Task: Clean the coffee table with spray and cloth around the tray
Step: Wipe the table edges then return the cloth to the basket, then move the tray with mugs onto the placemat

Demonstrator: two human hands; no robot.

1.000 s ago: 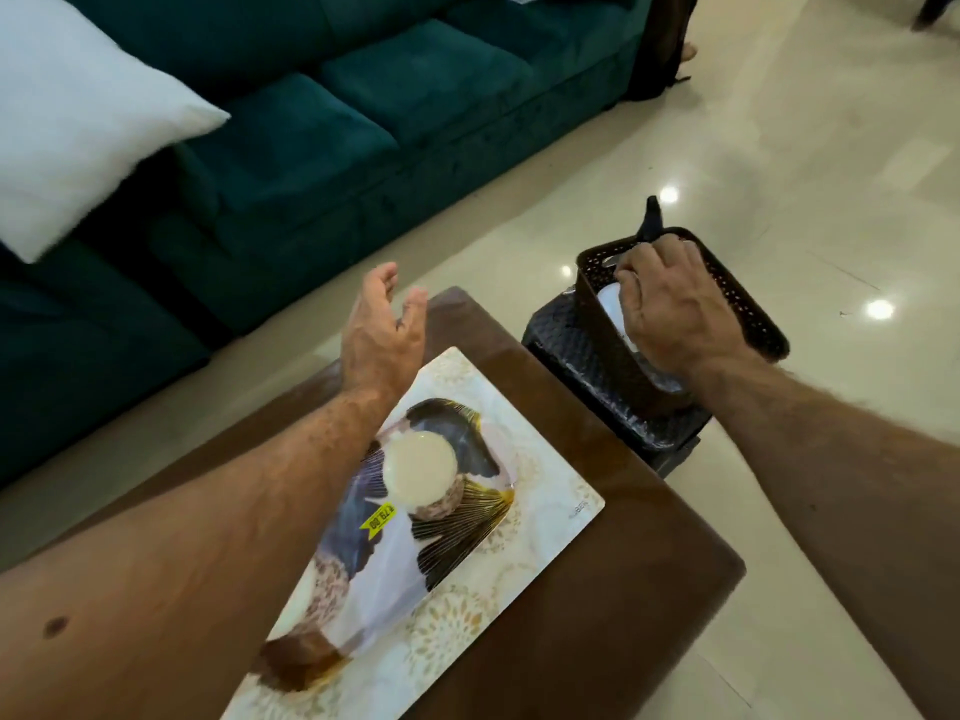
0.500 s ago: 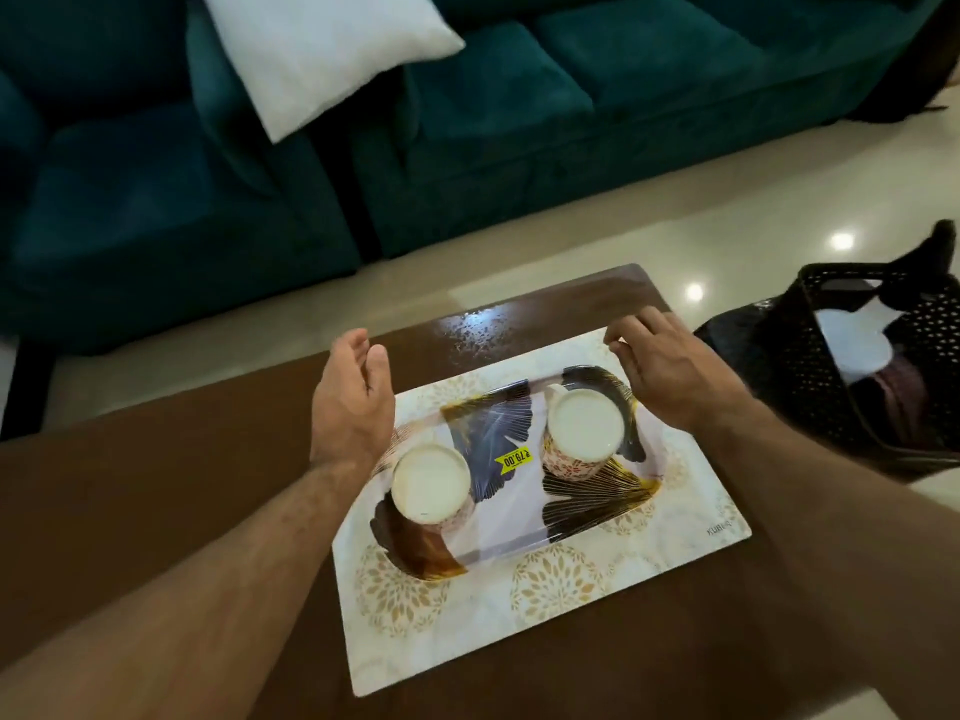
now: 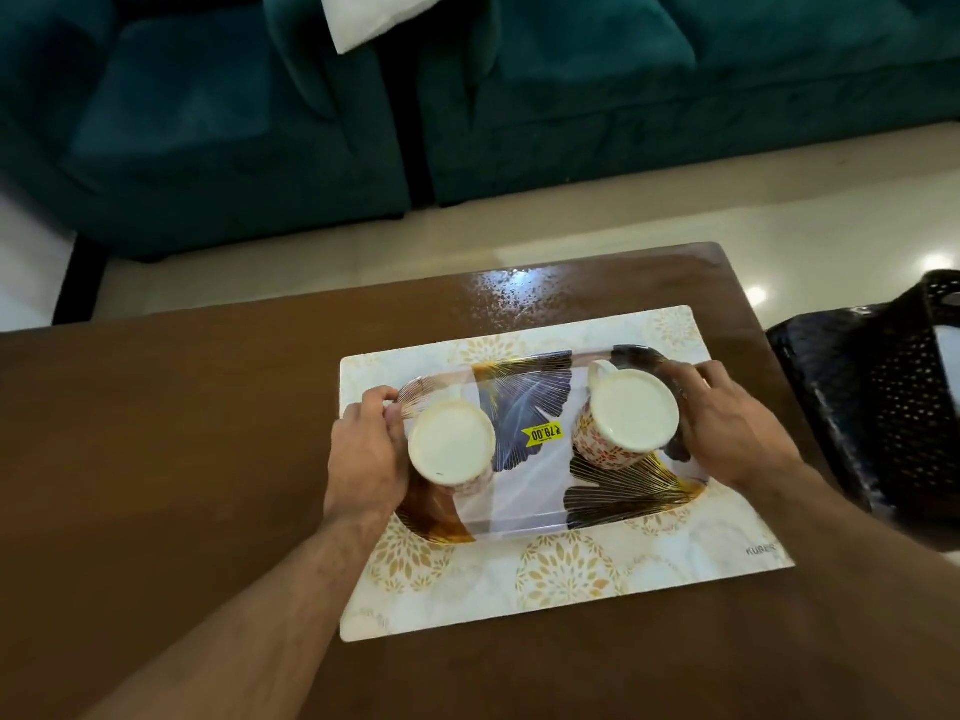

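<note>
Bench: brown bench (image 3: 182,459), wet droplets (image 3: 511,291) seen near its far edge.
Tray: tray (image 3: 524,491) is gripped at both ends by left hand (image 3: 366,462) and right hand (image 3: 727,433).
Room: teal sofa (image 3: 571,96) is seen beyond.

One table (image 3: 208,459) is in view, brown and glossy. One placemat (image 3: 571,589) lies on it, pale with gold flower prints. One tray (image 3: 524,491) rests on the placemat, and one yellow price sticker (image 3: 543,434) is stuck to the tray. Two cups (image 3: 451,442) (image 3: 632,411) stand on the tray. Two hands (image 3: 366,454) (image 3: 727,433) grip the tray's short ends, one at each. One dark perforated basket (image 3: 883,407) stands just beside the table. One white cushion (image 3: 374,15) lies on one teal sofa (image 3: 623,96).
</note>
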